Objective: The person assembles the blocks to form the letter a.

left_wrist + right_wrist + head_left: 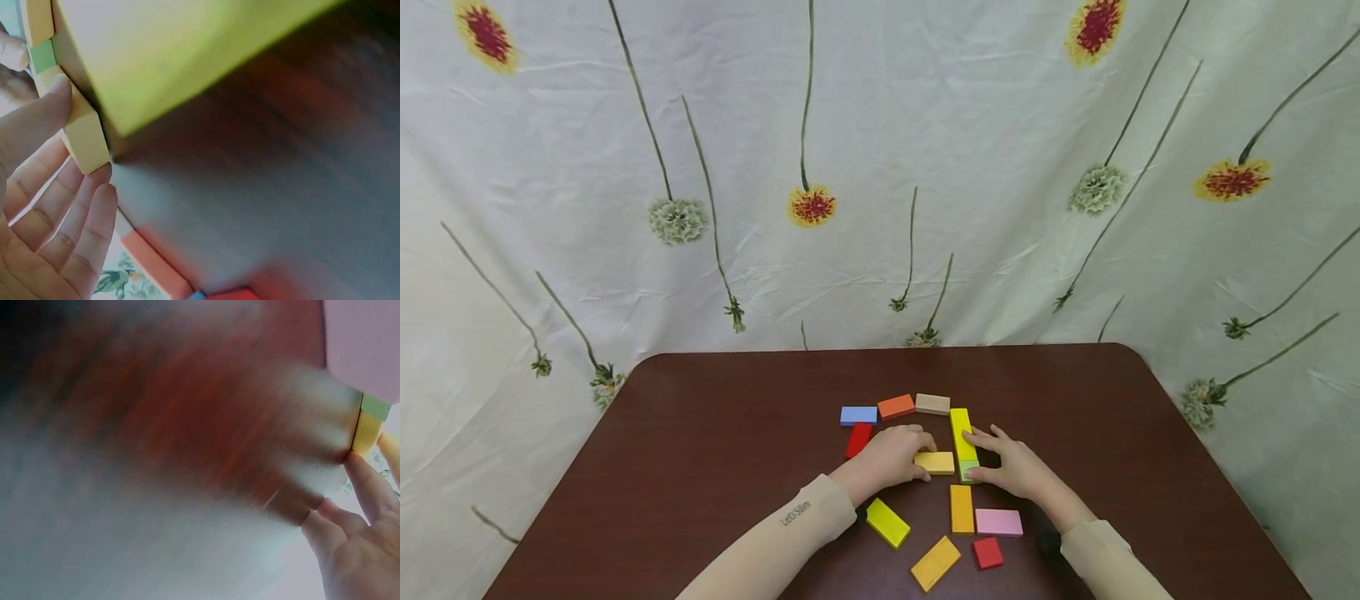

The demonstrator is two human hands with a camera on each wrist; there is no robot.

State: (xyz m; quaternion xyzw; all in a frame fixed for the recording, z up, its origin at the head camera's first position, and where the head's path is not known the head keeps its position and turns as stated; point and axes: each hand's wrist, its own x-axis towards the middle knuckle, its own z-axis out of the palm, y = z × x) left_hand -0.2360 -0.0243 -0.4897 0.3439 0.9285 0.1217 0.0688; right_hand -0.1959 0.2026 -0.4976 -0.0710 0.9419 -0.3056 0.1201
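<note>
My left hand [891, 457] pinches a pale yellow block [937, 463], thumb on one side and fingertips on the other, as the left wrist view also shows. The block's far end meets a column made of a bright yellow block [961, 433] and a light green block [970, 472]. On the column's right side lies my right hand [1021, 468], fingers spread. Its thumb touches the green block and a fingertip the yellow one. In the right wrist view, fingertips rest along the edge of the yellow block [367, 432].
Beyond the hands, a red block [859, 440], a blue block [858, 416], an orange block [897, 407] and a beige block [932, 404] form a bent row. Nearer lie a yellow-green block [887, 522], amber block [961, 509], pink block [998, 522], tan-orange block [936, 564] and small red block [988, 552].
</note>
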